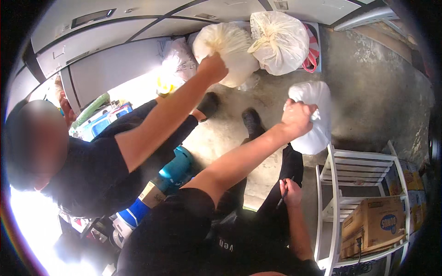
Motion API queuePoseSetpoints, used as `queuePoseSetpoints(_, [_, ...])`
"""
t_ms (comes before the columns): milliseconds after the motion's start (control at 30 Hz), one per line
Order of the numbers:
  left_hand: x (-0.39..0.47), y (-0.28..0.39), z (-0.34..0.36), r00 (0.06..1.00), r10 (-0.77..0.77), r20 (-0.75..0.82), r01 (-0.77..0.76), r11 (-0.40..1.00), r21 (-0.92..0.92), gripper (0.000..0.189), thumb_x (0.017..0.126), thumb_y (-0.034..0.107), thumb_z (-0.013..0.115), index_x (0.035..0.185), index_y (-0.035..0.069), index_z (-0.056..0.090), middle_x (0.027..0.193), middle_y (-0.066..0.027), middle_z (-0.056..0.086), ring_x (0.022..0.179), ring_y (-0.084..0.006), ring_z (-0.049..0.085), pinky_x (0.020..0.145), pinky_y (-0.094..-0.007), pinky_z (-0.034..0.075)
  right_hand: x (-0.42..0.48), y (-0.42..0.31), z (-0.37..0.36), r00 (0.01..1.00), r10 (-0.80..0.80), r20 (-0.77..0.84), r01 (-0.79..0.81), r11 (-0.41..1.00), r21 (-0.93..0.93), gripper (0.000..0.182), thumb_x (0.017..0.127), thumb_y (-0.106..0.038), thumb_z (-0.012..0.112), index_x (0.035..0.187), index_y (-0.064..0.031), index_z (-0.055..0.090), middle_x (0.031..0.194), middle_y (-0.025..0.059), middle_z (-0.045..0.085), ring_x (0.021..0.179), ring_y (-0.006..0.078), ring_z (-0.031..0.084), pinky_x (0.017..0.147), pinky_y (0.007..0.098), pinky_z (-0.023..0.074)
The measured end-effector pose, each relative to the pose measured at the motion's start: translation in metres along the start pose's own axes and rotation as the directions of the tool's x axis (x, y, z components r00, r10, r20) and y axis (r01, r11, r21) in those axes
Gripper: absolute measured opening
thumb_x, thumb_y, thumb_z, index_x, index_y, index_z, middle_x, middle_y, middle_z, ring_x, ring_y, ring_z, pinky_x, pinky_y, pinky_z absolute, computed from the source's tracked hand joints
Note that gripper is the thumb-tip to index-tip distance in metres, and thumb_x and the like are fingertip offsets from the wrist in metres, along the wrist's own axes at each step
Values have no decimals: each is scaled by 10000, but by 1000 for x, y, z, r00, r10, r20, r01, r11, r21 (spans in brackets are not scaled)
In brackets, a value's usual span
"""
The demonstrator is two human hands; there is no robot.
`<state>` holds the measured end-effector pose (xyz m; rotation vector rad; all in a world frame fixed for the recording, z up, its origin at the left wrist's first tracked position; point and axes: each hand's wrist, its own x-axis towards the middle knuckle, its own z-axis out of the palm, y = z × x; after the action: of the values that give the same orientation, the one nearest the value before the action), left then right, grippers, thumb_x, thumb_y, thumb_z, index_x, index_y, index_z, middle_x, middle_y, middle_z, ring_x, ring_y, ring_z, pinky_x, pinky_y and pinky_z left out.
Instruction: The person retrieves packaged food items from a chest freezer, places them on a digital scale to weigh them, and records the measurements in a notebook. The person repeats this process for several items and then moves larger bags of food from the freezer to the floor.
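My left hand (299,116) reaches out across my body, its fist closed around the gathered neck of a full white plastic bag (316,138). The bag hangs to the right of my legs, above the concrete floor. Low at my right thigh, my right hand (292,194) grips a thin dark pen or marker (282,199). To the left, a co-worker's hand (214,68) holds the top of a stuffed cream plastic bag (234,51). Next to that bag sits another knotted, filled plastic bag (281,45) with handwriting on it.
Metal drawer cabinets (100,41) line the far side, with another written-on bag (179,62) against them. A white slatted rack (362,155) holding a cardboard box (373,224) stands at right. The co-worker (100,169) crouches or sits at left, near a teal container (178,165).
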<state>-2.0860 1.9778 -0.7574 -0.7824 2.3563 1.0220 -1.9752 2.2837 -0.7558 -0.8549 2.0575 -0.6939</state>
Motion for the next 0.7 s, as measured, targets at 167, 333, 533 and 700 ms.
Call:
queuePoseSetpoints(167, [15,9,60,972,179,152,-195,975,103,246,678,126,616,922,154,635,771,-74,642,868,-232,608,868,-433,354,-4,-3,0,998,65,16,-65,998,-18,165,777,-196,700,820,-76,595,611,72,570,564,259,577,530,365,463])
queuePoseSetpoints(333, [18,-2,71,943,180,279,-272,902,336,289,733,146,572,1016,169,633,839,-33,654,924,-192,583,853,-406,348,-13,5,10,998,58,5,-57,998,-26,168,780,-201,698,817,-76,592,615,72,573,561,254,577,526,370,463])
queuePoseSetpoints(533, [23,-33,70,947,135,292,-253,872,418,262,758,160,585,1013,178,643,837,-27,654,938,-190,582,887,-423,345,-17,8,14,996,74,38,-73,997,-41,177,777,-211,700,813,-79,589,613,76,574,553,255,578,514,380,466])
queuePoseSetpoints(700, [18,-55,71,951,67,301,-202,874,442,277,751,172,611,1024,197,647,869,-24,657,942,-188,583,912,-442,344,-20,16,20,1000,25,19,-24,997,-72,168,771,-181,714,804,-70,593,578,71,550,516,241,554,483,352,444])
